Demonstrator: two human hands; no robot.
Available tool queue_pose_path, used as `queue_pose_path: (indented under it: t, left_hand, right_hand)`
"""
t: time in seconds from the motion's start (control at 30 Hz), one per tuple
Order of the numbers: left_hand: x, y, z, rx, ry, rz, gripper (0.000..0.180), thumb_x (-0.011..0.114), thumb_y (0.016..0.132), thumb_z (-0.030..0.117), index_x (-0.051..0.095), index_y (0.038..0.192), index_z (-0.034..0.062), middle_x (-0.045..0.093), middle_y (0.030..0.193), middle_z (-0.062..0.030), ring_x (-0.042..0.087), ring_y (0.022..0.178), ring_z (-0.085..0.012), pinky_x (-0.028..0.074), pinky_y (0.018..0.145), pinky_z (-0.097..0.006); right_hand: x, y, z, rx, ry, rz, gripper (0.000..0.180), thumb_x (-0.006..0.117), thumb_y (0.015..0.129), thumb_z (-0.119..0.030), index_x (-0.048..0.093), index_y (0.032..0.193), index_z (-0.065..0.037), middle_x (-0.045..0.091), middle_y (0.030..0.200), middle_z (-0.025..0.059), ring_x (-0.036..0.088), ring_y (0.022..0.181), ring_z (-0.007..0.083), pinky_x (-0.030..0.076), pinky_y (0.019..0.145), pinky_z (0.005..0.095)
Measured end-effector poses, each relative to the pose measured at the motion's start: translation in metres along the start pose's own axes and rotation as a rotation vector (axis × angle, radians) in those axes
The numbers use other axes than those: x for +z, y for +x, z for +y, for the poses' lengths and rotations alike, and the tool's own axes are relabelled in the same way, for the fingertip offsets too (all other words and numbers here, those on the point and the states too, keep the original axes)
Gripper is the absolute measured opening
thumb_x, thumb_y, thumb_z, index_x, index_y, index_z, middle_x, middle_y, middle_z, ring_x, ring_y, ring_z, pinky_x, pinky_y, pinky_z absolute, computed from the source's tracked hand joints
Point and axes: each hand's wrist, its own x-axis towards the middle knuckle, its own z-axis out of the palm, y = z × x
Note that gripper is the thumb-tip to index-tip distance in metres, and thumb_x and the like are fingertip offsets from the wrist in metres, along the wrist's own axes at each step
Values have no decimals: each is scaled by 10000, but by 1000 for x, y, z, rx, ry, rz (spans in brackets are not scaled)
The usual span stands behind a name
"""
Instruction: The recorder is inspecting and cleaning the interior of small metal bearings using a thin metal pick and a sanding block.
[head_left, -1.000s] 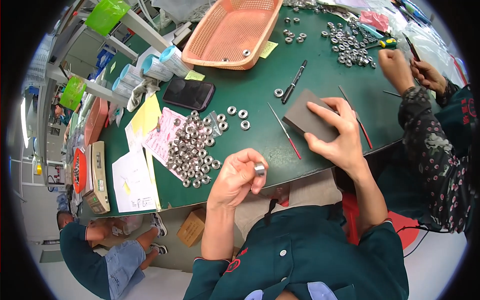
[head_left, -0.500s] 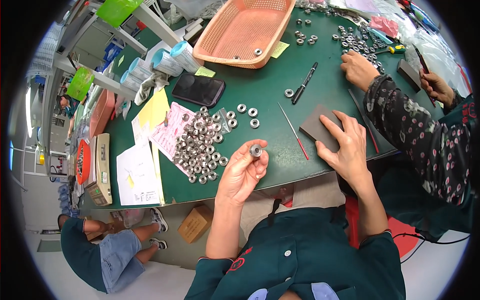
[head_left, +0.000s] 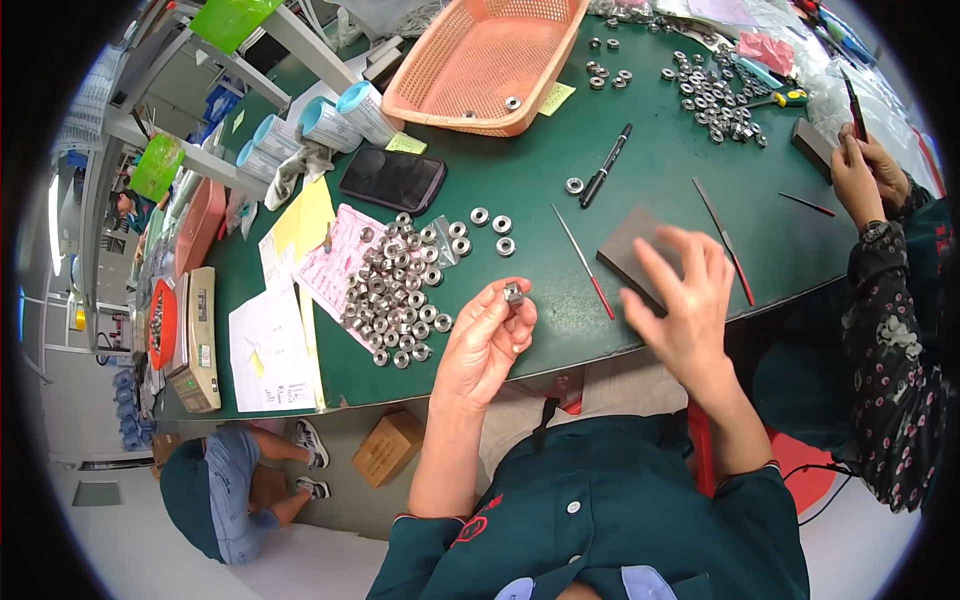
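My left hand [head_left: 482, 345] is closed, pinching a small shiny metal ring-shaped part [head_left: 513, 294] between thumb and fingers above the table's near edge. My right hand [head_left: 685, 305] hovers with fingers spread and holds nothing. Just beyond it lies a grey-brown rectangular block [head_left: 622, 252], partly covered by the hand. Between my hands rests a thin needle file [head_left: 583, 262] with a red handle. A wider file [head_left: 722, 240], also red-handled, lies to the right. Left of my left hand, a heap of metal rings [head_left: 390, 290] sits on pink paper, with several loose rings [head_left: 502, 224] nearby.
An orange plastic basket [head_left: 415, 105] stands at the back, with a black phone [head_left: 393, 180] and a marker pen [head_left: 606, 166] nearer. On the right, a co-worker's hands [head_left: 868, 180] hold a dark slim tool. A scale [head_left: 195, 345] stands far left; another person bends near a carton [head_left: 388, 448].
My right hand has lifted off the block, fingers spread. The metal part has tilted in my left hand. A co-worker's hand has left the far rings and joined their other hand at the tool.
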Motion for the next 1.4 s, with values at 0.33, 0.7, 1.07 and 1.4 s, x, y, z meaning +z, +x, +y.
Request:
queue_pose_path:
  t: [0.33, 0.7, 1.07, 1.4]
  left_hand:
    - [5, 1, -4, 174, 209, 70, 182, 507, 912, 148, 537, 1025, 9, 603, 822, -89, 540, 634, -100, 432, 567, -218]
    - [-9, -4, 0, 124, -68, 118, 108, 585, 851, 67, 554, 942, 19, 614, 963, -161, 623, 800, -154, 528, 721, -231]
    - [-9, -3, -1, 124, -72, 103, 288, 607, 844, 180, 514, 1030, -18, 589, 935, -150, 596, 792, -160, 533, 700, -220]
    - [-16, -6, -1, -5, -237, 45, 327, 549, 879, 284, 530, 1022, -9, 604, 843, -101, 582, 698, -123, 509, 643, -210]
  right_hand:
    - [29, -9, -18, -89, -174, -121, 160, 668, 594, -115, 515, 612, -69, 447, 652, 52, 445, 731, 224, 305, 610, 344]
    - [-21, -10, -19, 36, 611, 146, 193, 605, 641, 131, 601, 802, 24, 607, 650, 93, 575, 547, 181, 420, 490, 243]
    - [-18, -20, -20, 159, 854, 168, 165, 587, 700, 139, 615, 841, 58, 618, 668, 104, 607, 591, 160, 457, 519, 231]
    - [-19, -21, -18, 242, 965, 126, 151, 569, 739, 128, 617, 870, 69, 618, 704, 115, 625, 627, 163, 481, 560, 233]
